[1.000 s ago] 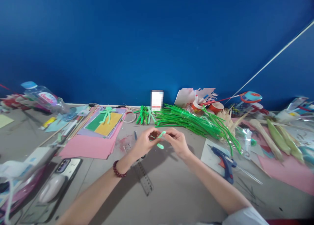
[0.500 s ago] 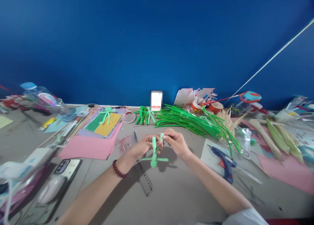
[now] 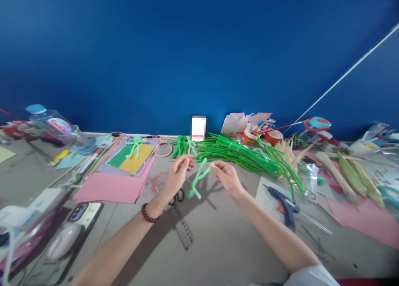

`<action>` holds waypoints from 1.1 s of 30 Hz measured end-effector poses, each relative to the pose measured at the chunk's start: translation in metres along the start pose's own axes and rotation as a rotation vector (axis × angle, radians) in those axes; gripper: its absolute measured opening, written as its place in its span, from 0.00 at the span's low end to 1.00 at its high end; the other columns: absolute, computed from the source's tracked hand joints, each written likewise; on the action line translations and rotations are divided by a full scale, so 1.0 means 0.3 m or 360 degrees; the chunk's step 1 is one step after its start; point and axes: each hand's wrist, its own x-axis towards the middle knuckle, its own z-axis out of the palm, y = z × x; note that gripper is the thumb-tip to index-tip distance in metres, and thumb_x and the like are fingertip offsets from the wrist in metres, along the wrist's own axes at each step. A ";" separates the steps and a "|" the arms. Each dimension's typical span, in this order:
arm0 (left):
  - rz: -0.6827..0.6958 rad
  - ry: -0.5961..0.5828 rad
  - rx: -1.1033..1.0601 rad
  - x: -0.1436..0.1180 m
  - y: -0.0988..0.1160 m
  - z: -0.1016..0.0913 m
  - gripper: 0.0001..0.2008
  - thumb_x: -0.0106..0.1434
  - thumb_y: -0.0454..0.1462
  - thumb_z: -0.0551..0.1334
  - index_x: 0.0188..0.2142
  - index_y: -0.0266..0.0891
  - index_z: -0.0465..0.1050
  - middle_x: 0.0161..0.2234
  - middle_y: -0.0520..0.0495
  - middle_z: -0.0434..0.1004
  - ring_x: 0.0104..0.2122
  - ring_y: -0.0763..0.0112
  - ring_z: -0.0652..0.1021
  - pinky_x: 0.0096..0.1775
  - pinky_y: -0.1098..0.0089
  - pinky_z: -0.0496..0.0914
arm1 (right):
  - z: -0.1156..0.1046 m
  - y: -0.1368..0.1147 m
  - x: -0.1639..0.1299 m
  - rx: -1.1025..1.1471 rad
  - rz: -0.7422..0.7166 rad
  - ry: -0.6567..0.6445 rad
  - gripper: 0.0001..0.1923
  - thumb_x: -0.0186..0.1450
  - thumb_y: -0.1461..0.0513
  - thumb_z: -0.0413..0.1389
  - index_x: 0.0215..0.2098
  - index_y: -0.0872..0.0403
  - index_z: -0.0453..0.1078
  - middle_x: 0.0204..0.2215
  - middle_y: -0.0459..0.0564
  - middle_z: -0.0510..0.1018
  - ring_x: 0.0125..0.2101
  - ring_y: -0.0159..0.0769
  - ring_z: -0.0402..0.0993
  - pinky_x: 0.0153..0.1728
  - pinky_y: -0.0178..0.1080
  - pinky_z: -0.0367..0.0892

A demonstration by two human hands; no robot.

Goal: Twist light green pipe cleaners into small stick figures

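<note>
My right hand (image 3: 228,178) pinches one leg end of a light green pipe-cleaner figure (image 3: 198,179), which hangs tilted with its round head down to the left. Away from the figure, my left hand (image 3: 179,176) is loosely curled, fingers apart, with nothing visible in it. Below that hand lie scissors (image 3: 177,196), partly hidden, and a clear ruler (image 3: 183,230). Another light green figure (image 3: 135,146) rests on coloured sheets at the left. Several small green figures (image 3: 181,146) stand together at the back, beside a bundle of green pipe cleaners (image 3: 240,153).
A blue glue gun (image 3: 283,205) lies on white paper at the right, near corn husks (image 3: 357,173) and red cups (image 3: 273,136). Pink paper (image 3: 112,188), a phone (image 3: 84,215) with a white mouse (image 3: 65,241) on it, and a plastic bottle (image 3: 56,124) are at the left.
My left hand has let go of the figure and moved up and left. The figure has swung to a slant, now in my right hand only. The scissor handles have come into view.
</note>
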 end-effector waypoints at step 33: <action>-0.0382 -0.0723 -0.0418 -0.042 0.019 0.040 0.19 0.56 0.50 0.62 0.24 0.35 0.68 0.16 0.57 0.57 0.16 0.83 0.56 0.19 0.77 0.49 | 0.029 -0.019 -0.050 0.0027 -0.0166 -0.0323 0.13 0.59 0.53 0.58 0.33 0.54 0.73 0.24 0.44 0.71 0.21 0.27 0.63 0.24 0.33 0.59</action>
